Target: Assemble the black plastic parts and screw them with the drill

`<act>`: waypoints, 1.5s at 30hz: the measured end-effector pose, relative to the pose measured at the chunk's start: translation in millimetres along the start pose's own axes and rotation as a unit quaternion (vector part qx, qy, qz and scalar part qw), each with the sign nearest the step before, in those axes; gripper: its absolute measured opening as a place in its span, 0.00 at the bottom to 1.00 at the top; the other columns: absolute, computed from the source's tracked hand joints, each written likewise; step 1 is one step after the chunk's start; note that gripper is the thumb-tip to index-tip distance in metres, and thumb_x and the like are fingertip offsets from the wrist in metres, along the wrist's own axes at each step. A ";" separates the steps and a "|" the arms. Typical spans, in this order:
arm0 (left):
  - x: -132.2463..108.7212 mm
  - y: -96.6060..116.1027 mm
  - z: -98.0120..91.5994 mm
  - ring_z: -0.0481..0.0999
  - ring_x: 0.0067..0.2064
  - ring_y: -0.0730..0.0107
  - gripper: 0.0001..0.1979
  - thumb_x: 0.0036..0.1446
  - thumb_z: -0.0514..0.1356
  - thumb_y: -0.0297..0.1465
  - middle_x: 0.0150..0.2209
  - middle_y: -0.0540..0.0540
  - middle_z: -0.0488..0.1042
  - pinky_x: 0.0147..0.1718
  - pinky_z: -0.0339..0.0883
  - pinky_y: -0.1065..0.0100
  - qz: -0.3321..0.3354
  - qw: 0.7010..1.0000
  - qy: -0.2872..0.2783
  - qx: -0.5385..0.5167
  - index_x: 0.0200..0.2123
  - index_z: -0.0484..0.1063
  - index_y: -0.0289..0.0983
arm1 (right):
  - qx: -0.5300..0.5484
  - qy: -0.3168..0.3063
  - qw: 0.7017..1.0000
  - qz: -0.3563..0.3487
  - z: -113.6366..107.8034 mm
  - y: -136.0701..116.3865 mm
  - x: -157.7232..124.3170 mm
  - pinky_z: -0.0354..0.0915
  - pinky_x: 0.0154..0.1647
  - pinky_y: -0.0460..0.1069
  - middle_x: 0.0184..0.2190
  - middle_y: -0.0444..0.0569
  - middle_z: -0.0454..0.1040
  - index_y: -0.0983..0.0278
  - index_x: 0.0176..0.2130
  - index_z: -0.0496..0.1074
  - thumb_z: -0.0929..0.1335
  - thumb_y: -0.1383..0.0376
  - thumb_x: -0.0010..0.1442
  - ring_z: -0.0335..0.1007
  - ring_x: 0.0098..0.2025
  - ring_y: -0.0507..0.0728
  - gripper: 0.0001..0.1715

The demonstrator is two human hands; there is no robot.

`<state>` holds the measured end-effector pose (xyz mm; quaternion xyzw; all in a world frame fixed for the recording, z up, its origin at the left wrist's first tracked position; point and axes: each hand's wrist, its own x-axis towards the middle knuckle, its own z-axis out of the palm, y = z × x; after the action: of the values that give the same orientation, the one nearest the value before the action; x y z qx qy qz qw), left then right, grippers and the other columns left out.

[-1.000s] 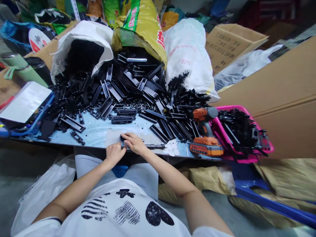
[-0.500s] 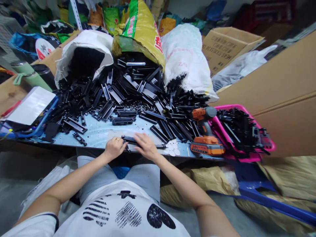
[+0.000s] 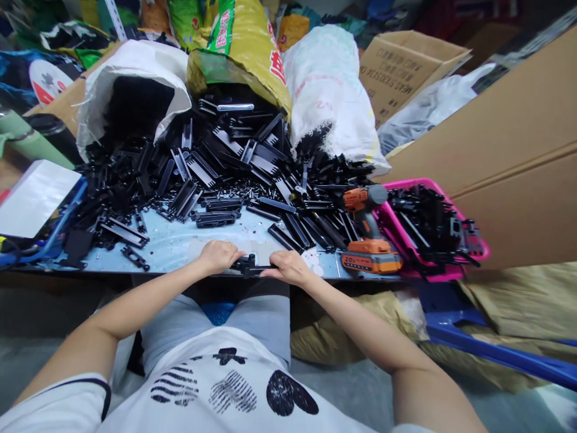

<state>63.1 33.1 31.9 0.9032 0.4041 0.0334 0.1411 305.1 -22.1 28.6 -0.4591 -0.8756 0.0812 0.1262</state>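
A pale blue worktable (image 3: 175, 243) stands in a crowded storeroom. Most of its top is buried under a heap of black plastic strips (image 3: 234, 156) that spill from opened sacks at the back. At the near edge the left hand (image 3: 219, 255) is curled over one end of a black plastic part (image 3: 250, 264), and the right hand (image 3: 291, 269) pinches the thin bar at its other end, so both hands are closed on the same piece, which lies across the table's lip between them. Half a second ago the hands rested further in on the table with the piece flat beneath them; since then they have drawn back toward the body and spread apart. The part now seems to be gripped at both ends rather than pressed down, which suggests the work on this one piece has moved from laying it out to handling it. Just right of the right hand an orange cordless drill (image 3: 367, 234) stands on its battery, untouched, and beyond it a pink basket (image 3: 433, 278) holds more black parts. A large cardboard sheet (image 3: 518, 150) leans further right. The fingertips are hidden under the hands, so the exact grip cannot be made out. The part's shape is hard to read against the dark gap below, and the small pale discs beside the right hand are too small to identify.
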 end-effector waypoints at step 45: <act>-151.5 -130.8 -16.5 0.70 0.46 0.41 0.23 0.56 0.53 0.41 0.41 0.25 0.71 0.41 0.64 0.53 -0.544 0.828 0.107 0.082 0.41 0.69 0.23 | 0.466 0.094 0.837 0.270 16.8 -11.4 48.5 0.65 0.33 0.51 0.26 0.46 0.71 0.63 0.34 0.66 0.66 0.46 0.53 0.69 0.29 0.55 0.23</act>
<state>-135.7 7.8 19.0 0.5363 0.8437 0.0147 0.0176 264.7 11.0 22.7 -0.5697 -0.5591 0.4673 0.3800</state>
